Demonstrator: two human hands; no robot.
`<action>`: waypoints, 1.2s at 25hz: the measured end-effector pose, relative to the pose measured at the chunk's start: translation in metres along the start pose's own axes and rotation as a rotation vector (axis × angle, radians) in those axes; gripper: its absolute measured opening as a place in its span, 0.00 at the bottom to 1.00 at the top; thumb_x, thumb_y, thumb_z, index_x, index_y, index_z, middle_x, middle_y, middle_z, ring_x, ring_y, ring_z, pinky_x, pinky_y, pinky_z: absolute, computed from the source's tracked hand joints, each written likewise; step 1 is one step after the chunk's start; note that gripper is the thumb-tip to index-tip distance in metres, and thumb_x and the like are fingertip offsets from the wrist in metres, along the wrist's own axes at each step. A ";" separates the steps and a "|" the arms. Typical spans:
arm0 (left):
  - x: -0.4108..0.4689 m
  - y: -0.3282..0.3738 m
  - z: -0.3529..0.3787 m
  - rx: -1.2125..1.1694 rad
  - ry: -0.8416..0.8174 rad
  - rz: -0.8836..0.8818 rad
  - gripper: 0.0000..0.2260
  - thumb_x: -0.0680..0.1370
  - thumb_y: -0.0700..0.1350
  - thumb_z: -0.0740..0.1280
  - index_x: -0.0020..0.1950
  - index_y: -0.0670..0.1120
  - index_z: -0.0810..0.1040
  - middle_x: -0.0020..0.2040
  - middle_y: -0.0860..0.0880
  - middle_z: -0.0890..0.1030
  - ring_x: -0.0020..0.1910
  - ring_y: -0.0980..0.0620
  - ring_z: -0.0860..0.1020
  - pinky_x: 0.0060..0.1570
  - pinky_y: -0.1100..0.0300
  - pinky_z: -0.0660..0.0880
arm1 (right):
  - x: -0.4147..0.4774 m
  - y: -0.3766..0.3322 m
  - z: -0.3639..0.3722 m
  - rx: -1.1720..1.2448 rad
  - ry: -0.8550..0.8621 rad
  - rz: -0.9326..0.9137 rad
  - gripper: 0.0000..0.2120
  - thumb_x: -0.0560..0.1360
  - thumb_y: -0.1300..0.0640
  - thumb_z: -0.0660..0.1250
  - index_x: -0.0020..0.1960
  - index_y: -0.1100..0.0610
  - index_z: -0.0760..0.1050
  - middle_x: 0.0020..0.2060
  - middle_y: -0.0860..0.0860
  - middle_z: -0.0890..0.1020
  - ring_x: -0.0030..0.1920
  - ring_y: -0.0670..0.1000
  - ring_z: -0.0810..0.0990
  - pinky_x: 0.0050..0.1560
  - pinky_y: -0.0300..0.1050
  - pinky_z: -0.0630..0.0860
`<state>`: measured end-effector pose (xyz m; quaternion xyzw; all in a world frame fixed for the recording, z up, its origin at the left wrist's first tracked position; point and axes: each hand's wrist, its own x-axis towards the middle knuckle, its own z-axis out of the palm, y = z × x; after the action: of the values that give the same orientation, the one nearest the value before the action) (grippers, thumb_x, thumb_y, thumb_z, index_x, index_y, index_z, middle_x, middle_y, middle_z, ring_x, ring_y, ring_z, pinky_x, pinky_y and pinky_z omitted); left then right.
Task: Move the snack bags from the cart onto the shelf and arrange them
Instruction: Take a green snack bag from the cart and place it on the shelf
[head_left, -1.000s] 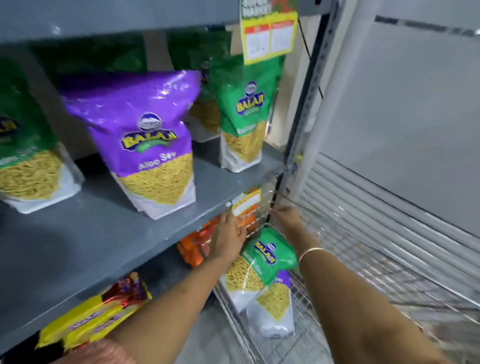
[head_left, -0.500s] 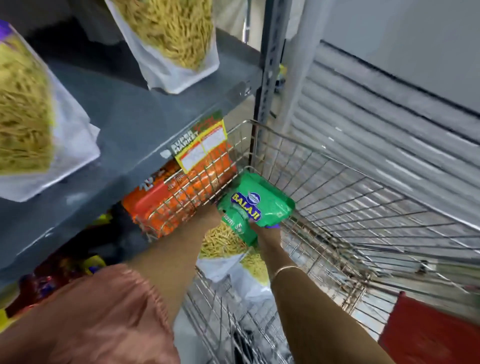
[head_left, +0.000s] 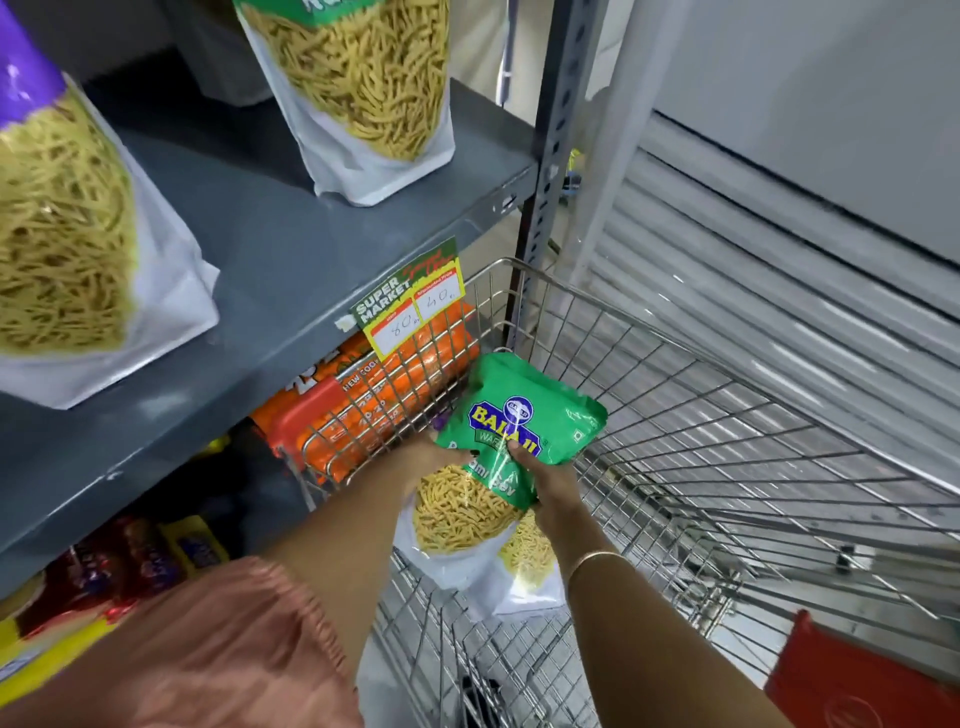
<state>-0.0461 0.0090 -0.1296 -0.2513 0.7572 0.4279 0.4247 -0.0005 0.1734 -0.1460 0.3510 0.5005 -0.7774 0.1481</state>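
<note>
A green snack bag with a clear window of yellow sev is held inside the wire cart, near its front left corner. My left hand grips its left edge and my right hand grips its right side over the label. Under it lies a second bag, mostly hidden, showing white and yellow. On the grey shelf above stand a purple-topped bag at the left and a green-topped bag further back.
A price tag hangs from the shelf's front edge just above the cart rim. Orange packs fill the lower shelf behind the cart's wire wall. Red and yellow packs lie at the lower left. A slatted grey shutter stands at the right.
My view has tilted down from the shelf to the cart. Both hands have closed on the green bag and raised it a little off the bag beneath.
</note>
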 end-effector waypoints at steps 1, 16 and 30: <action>-0.012 0.003 0.000 -0.043 -0.018 0.026 0.38 0.69 0.49 0.73 0.73 0.42 0.59 0.72 0.39 0.67 0.67 0.42 0.70 0.67 0.49 0.68 | -0.006 -0.008 0.000 0.003 -0.019 -0.018 0.19 0.67 0.67 0.71 0.56 0.64 0.73 0.50 0.61 0.81 0.45 0.59 0.83 0.43 0.49 0.82; -0.255 0.011 -0.068 -0.261 0.266 0.707 0.23 0.63 0.33 0.76 0.57 0.36 0.77 0.57 0.40 0.81 0.39 0.54 0.82 0.43 0.63 0.80 | -0.208 -0.157 0.079 -0.460 -0.437 -0.371 0.31 0.57 0.56 0.78 0.58 0.61 0.76 0.56 0.63 0.81 0.56 0.63 0.80 0.60 0.63 0.75; -0.417 -0.134 -0.254 -0.422 1.048 0.709 0.24 0.63 0.41 0.78 0.56 0.43 0.77 0.53 0.45 0.83 0.51 0.49 0.80 0.51 0.55 0.77 | -0.351 -0.121 0.343 -0.660 -0.946 -0.528 0.15 0.64 0.69 0.73 0.47 0.56 0.76 0.46 0.55 0.83 0.45 0.55 0.81 0.54 0.53 0.78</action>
<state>0.1588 -0.2707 0.2391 -0.2396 0.8003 0.5019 -0.2241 0.0421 -0.1163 0.2654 -0.2297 0.6641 -0.6634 0.2571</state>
